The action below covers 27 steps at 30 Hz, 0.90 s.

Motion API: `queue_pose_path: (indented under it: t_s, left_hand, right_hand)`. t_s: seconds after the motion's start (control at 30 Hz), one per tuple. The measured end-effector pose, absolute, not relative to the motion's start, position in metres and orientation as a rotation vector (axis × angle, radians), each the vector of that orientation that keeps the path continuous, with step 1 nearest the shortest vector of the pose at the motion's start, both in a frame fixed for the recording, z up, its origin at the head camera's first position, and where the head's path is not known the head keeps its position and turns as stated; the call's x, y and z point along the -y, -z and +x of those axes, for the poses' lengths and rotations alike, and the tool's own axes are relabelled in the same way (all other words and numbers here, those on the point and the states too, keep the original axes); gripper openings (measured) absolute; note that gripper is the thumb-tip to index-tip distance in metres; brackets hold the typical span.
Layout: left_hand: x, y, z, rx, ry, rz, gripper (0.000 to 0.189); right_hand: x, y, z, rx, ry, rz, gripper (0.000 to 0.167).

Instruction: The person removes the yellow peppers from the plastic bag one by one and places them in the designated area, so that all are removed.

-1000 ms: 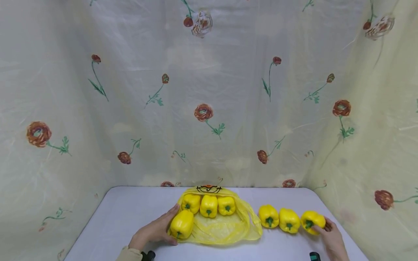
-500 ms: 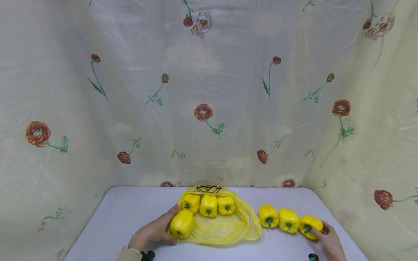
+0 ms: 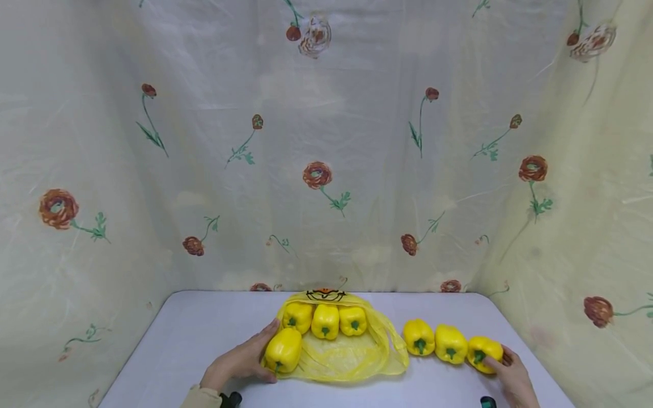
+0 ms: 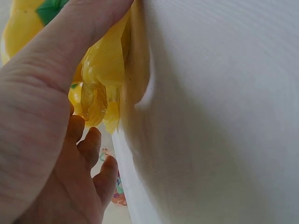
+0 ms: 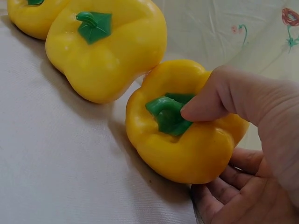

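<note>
- one yellow bag (image 3: 339, 362) is lying on one counter (image 3: 214, 317)
- four yellow peppers (image 3: 325, 322) are sitting in or on the bag
- three more peppers (image 3: 451, 344) are sitting beside it, making seven
- one left hand (image 3: 242, 360) and one right hand (image 3: 515, 377) are showing

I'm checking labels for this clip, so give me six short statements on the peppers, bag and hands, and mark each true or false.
1. Seven peppers show in the head view. True.
2. The bag is blue. False: the bag is yellow.
3. Three peppers lie in a row to the right of the bag. True.
4. The right hand holds a pepper, its thumb at the green stem. True.
5. That pepper is the middle one of the row. False: it is the end one, farthest from the bag.
6. The left hand is at the bag's right side. False: the left hand is at its left side.
</note>
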State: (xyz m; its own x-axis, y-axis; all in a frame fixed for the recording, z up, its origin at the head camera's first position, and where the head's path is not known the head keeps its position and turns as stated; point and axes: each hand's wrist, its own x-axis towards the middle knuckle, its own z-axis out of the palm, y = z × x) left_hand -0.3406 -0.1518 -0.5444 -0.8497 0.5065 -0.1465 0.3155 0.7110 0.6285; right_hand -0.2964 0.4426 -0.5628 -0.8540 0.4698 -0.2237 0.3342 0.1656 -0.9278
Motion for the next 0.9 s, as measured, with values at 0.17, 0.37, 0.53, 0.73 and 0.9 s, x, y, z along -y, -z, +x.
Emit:
queue_pose_path:
  t_s: [0.17, 0.37, 0.53, 0.73, 0.9]
  left_hand:
    - [0.152, 0.543, -0.34, -2.613, -0.885, 0.66, 0.127]
    - [0.152, 0.541, -0.338, -2.612, -0.878, 0.668, 0.126]
    - [0.152, 0.542, -0.339, -2.61, -0.881, 0.662, 0.127]
    - [0.152, 0.545, -0.34, -2.596, -0.891, 0.651, 0.127]
    - [0.152, 0.545, -0.341, -2.598, -0.888, 0.646, 0.128]
  right_hand:
    - [-0.442, 0.56, -0.297, 2.312, -1.812, -0.808, 0.096]
    - [-0.44, 0.555, -0.293, 2.353, -1.839, -0.781, 0.102]
    - [-0.438, 0.549, -0.29, 2.363, -1.873, -0.783, 0.11]
    - [-0.436, 0.55, -0.291, 2.383, -1.842, -0.803, 0.135]
    - [-0.436, 0.553, -0.292, 2.381, -1.772, -0.819, 0.129]
